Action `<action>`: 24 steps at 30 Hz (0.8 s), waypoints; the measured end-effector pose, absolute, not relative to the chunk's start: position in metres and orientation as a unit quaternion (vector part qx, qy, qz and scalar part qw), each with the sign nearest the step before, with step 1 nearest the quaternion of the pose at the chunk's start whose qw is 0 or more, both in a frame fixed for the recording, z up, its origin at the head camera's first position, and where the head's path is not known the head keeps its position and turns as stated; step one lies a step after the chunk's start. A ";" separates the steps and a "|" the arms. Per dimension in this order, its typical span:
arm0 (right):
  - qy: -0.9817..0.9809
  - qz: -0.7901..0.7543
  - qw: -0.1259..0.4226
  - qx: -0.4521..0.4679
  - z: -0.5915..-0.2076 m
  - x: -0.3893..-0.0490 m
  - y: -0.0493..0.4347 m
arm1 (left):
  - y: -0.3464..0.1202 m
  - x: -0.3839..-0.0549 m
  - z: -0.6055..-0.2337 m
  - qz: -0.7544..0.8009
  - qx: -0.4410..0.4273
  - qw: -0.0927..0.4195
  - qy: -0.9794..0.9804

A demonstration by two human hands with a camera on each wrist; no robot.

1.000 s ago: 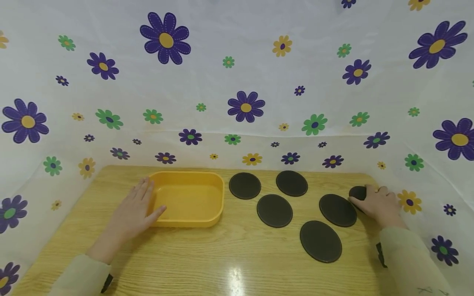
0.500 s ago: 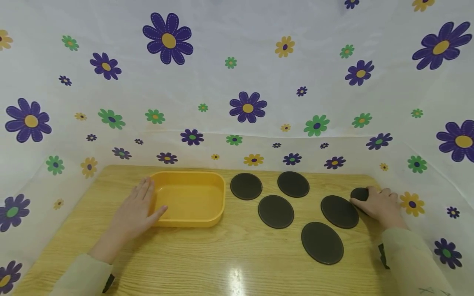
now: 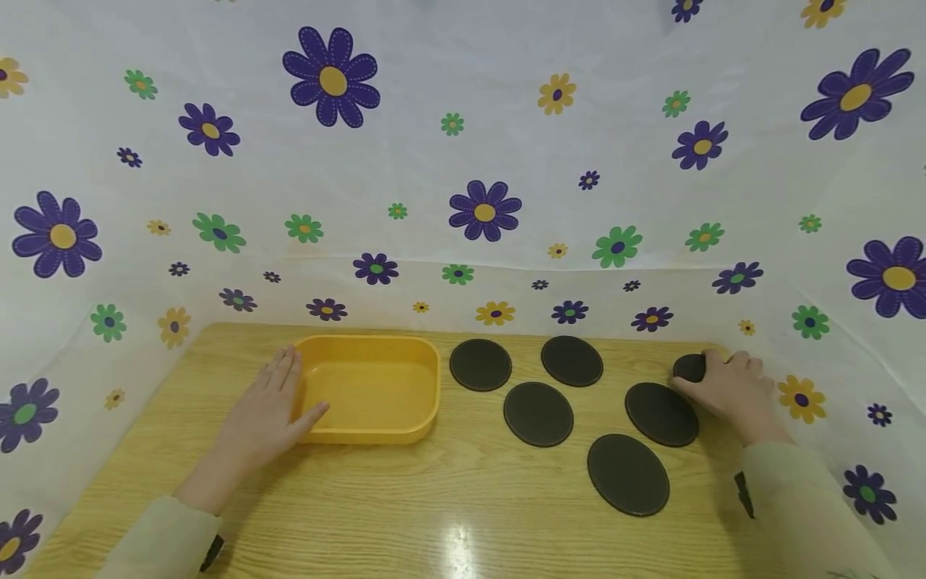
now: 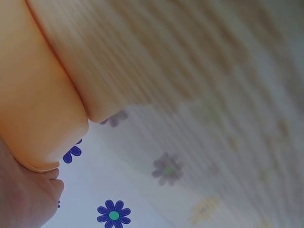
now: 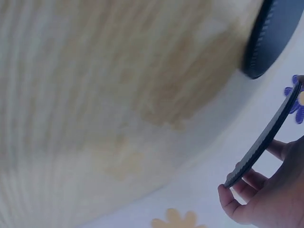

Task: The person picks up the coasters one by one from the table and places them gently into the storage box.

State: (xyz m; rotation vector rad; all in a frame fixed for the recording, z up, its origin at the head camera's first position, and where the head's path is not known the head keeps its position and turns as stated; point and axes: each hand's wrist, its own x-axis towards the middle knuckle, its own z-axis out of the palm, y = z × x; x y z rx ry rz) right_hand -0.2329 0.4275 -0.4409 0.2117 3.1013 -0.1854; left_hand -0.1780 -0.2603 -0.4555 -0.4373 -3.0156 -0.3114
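At the table's far right corner, my right hand (image 3: 739,396) grips a black round coaster (image 3: 690,367) by its edges. The right wrist view shows this coaster (image 5: 262,139) edge-on and tilted, held up clear of the table by fingers and thumb. My left hand (image 3: 262,408) lies along the left side of a yellow rectangular tray (image 3: 365,438), fingers straight over the rim and thumb spread across the near corner. Fingertips at the rim also show in the left wrist view. Closest to my right hand lies another black coaster (image 3: 661,414), flat on the table.
Several more black coasters lie flat and apart on the wooden table (image 3: 405,507), including one at the near right (image 3: 628,474) and one right of the tray (image 3: 481,364). A white flowered cloth (image 3: 405,153) rises behind the table and along both sides.
My right hand has lifted its coaster and moved it slightly away from me and to the left. The left hand and the tray have stayed in place.
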 end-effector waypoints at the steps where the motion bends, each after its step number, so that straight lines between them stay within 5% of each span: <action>1: 0.996 -0.061 0.013 0.068 -0.440 -0.234 0.425 | -0.260 -0.178 -0.456 -0.101 -0.143 0.038 -0.984; 24: 0.998 -0.020 -0.018 -0.049 -0.398 -0.245 0.321 | -0.259 -0.177 -0.453 -0.093 -0.143 0.038 -0.985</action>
